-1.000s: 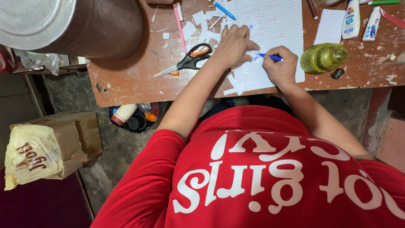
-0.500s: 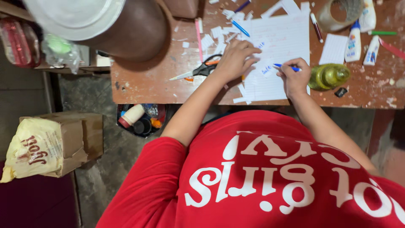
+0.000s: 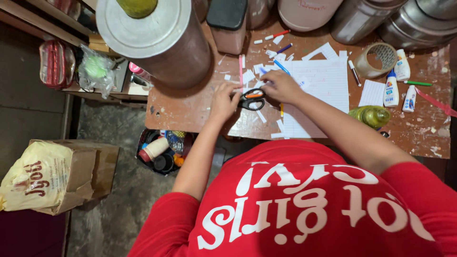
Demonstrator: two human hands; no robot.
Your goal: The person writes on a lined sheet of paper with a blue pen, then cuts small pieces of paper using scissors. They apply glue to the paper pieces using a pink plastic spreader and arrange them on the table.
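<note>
Head view: black-handled scissors (image 3: pixel 251 100) lie on the surface (image 3: pixel 190 107) between my hands, long axis left-right; right hand (image 3: pixel 281 85) fingers curl onto the handles, left hand (image 3: pixel 223 101) fingers loosely open at the tip end.

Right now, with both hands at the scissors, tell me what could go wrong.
1. The right hand reaches across to the black-handled scissors with the left hand right beside them; a careless pick-up could nick a finger.
2. Loose paper strips lie around the scissors and might get swept off the table.
3. The yellow-green bottle lies on its side near the table's front edge by the right forearm and could roll off.
</note>
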